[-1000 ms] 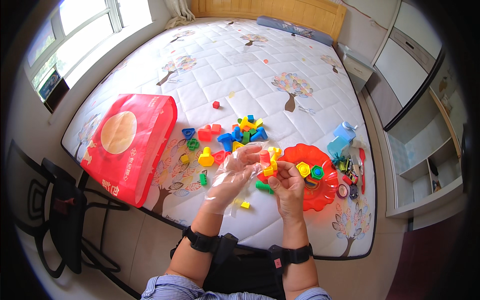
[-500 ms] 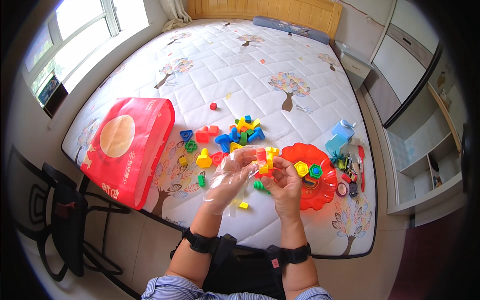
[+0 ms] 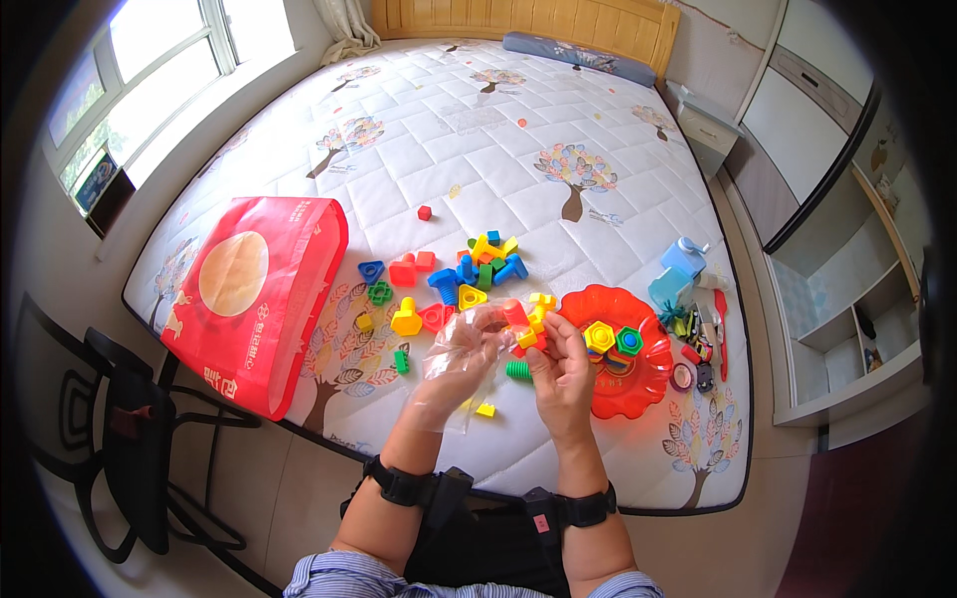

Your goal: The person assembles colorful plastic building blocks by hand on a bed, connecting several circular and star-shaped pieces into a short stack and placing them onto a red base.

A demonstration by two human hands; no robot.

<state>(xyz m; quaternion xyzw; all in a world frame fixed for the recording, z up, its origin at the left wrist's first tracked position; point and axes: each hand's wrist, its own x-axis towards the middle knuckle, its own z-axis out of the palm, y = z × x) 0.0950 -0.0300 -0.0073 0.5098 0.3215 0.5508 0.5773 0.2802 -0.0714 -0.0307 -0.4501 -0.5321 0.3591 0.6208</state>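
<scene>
A clear plastic glove covers my left hand [image 3: 461,364], whose fingers are closed around a red toy bolt [image 3: 514,312]. My bare right hand [image 3: 563,381] pinches the bolt's lower end from the other side. Whether a separate red nut sits there is hidden by my fingers. Yellow pieces [image 3: 539,305] show right beside the bolt. A green threaded bolt [image 3: 518,370] lies just below the hands, and small yellow pieces [image 3: 485,410] rest nearer me. To the right, a red scalloped plate [image 3: 638,390] holds a yellow nut-and-bolt piece [image 3: 599,336] and a green nut with a blue centre [image 3: 629,341].
Loose coloured nuts, bolts and blocks [image 3: 485,267] lie beyond my hands. A red bag [image 3: 254,289] lies on the left of the mattress [image 3: 419,130]. At the right edge are a blue bottle [image 3: 684,259] and small items. A black chair [image 3: 125,439] stands at lower left.
The red bolt has tilted and shifted slightly left and down in my fingers. My right hand has turned a little around its lower end.
</scene>
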